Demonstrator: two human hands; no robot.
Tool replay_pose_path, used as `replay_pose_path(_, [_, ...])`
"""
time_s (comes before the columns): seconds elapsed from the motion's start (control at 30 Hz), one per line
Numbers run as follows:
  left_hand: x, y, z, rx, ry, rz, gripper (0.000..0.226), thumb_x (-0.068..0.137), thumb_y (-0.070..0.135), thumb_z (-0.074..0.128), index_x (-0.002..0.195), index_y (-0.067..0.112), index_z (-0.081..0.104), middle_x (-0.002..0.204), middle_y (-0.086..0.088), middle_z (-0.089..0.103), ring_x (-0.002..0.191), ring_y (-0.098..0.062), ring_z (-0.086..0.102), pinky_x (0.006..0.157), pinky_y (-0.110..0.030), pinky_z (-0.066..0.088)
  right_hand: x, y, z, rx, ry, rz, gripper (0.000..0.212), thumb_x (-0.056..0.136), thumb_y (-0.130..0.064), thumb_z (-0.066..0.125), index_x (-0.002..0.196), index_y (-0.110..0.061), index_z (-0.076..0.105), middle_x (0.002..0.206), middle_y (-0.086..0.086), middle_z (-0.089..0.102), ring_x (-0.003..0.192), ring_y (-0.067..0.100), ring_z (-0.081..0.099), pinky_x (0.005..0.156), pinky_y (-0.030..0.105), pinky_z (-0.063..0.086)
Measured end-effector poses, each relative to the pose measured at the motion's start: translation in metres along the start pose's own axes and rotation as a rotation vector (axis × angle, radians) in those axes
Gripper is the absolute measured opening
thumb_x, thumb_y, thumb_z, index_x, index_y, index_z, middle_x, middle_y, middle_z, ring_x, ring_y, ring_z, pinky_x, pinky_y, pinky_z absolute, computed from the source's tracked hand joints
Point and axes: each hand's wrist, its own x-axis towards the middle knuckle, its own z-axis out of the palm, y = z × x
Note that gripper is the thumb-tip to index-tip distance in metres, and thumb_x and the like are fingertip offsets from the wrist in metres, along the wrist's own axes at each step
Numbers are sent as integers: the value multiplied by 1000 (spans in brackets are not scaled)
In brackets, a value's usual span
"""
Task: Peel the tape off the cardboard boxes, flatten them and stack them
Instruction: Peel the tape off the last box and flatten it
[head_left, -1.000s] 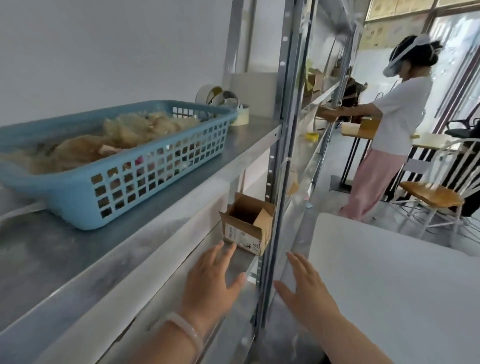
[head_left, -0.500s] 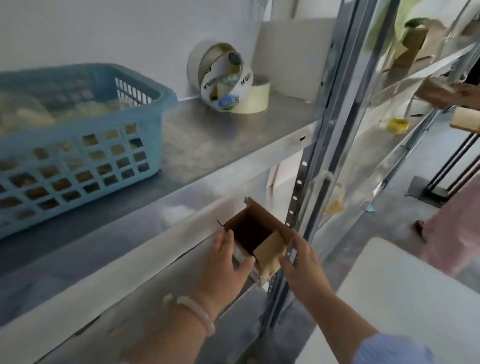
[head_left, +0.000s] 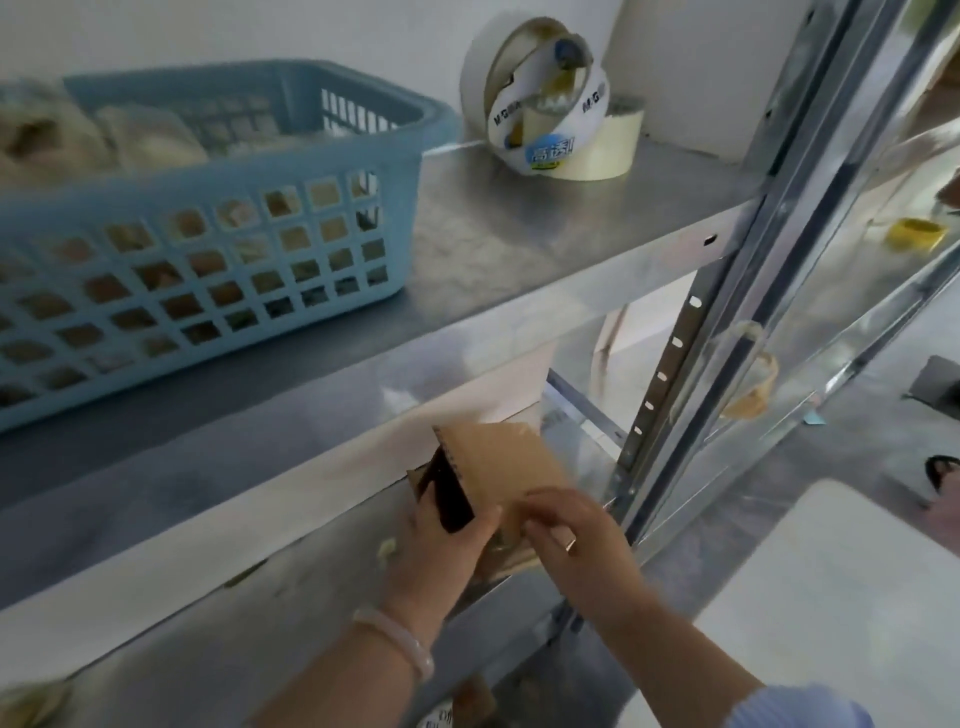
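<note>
Above and to the left of the hands, a pale blue plastic lattice basket (head_left: 208, 270) sits on the upper grey metal shelf (head_left: 519, 244), filled with crumpled wads of brownish tape. Below that shelf's front edge, the left hand (head_left: 441, 551), with a pale bracelet (head_left: 400, 642) on its wrist, wraps its fingers and thumb round the left side of a small brown cardboard box (head_left: 498, 467). The box is tilted and held between the two hands, in front of the lower shelf. High above the hands, white and cream tape rolls (head_left: 550, 114) lean together on the upper shelf. The right hand (head_left: 576, 545) grips the box's near right edge with bent fingers. Right of this hand rises a perforated metal upright (head_left: 665, 374), and beyond it lies a white tabletop (head_left: 831, 597).
</note>
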Motion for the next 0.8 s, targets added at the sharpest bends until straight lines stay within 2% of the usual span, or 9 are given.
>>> replay_pose_path(0.07, [-9, -8, -4, -70, -3, 7, 84, 53, 81, 68, 128, 64, 34, 126, 15, 58, 111, -18, 59, 92, -47, 51, -4, -2, 2, 0, 62, 196, 47, 87, -29, 72, 130, -34, 54, 122, -17, 49, 104, -5, 51, 96, 14, 40])
replay_pose_path(0.17, [-35, -7, -9, -248, -20, 116, 72, 67, 45, 75, 130, 56, 40, 121, 12, 63, 110, -14, 62, 92, -43, 52, -11, 3, 4, 194, -10, 543, 87, 78, -51, 73, 150, -27, 29, 140, -3, 40, 125, 17, 45, 107, 35, 39])
replay_pose_path(0.23, [-51, -15, -15, -357, -46, 166, 71, 76, 24, 73, 134, 46, 39, 123, 9, 63, 110, -12, 62, 91, -39, 54, -16, -1, 10, 361, -72, 614, 88, 74, -51, 75, 147, -24, 34, 126, -6, 52, 116, 20, 54, 101, 43, 48])
replay_pose_path(0.3, [-62, -26, -30, -463, -66, 148, 76, 84, 6, 70, 136, 44, 30, 124, 7, 61, 106, -7, 64, 85, -30, 56, -20, -9, 18, 364, -81, 513, 84, 66, -54, 77, 138, -25, 44, 112, -12, 57, 105, 15, 60, 90, 40, 55])
replay_pose_path(0.37, [-71, -37, -51, -532, -62, 117, 89, 85, 9, 69, 144, 42, 12, 131, 1, 55, 107, -6, 63, 84, -28, 56, -20, -21, 26, 277, -84, 345, 74, 66, -51, 80, 130, -34, 47, 111, -16, 58, 102, 9, 60, 84, 28, 53])
replay_pose_path(0.47, [-81, -52, -90, -590, 195, 102, 101, 83, 18, 71, 149, 42, -2, 144, 2, 40, 118, -12, 54, 97, -38, 46, -17, -39, 40, 190, -172, 122, 67, 71, -41, 84, 126, -45, 48, 113, -21, 57, 99, 2, 58, 80, 24, 53])
replay_pose_path(0.53, [-87, -63, -118, -426, 421, 143, 104, 77, 41, 77, 149, 42, 3, 150, 5, 28, 129, -12, 41, 103, -39, 40, -15, -51, 55, 87, -228, -50, 69, 69, -38, 86, 126, -48, 47, 119, -23, 54, 102, 0, 55, 83, 23, 52])
replay_pose_path(0.63, [-101, -78, -149, -31, 460, 271, 92, 67, 64, 68, 145, 38, 27, 143, 12, 36, 126, -1, 37, 103, -24, 35, -16, -69, 84, -73, -261, -314, 72, 68, -43, 83, 132, -41, 49, 135, -15, 47, 122, 7, 47, 99, 28, 46])
replay_pose_path(0.8, [-112, -103, -168, -196, 417, 193, 50, 79, 21, 77, 123, 28, 54, 117, 10, 64, 105, -5, 62, 83, -27, 55, -20, -78, 132, -190, -279, -611, 68, 71, -30, 78, 133, -31, 49, 148, -3, 40, 145, 21, 26, 110, 46, 39])
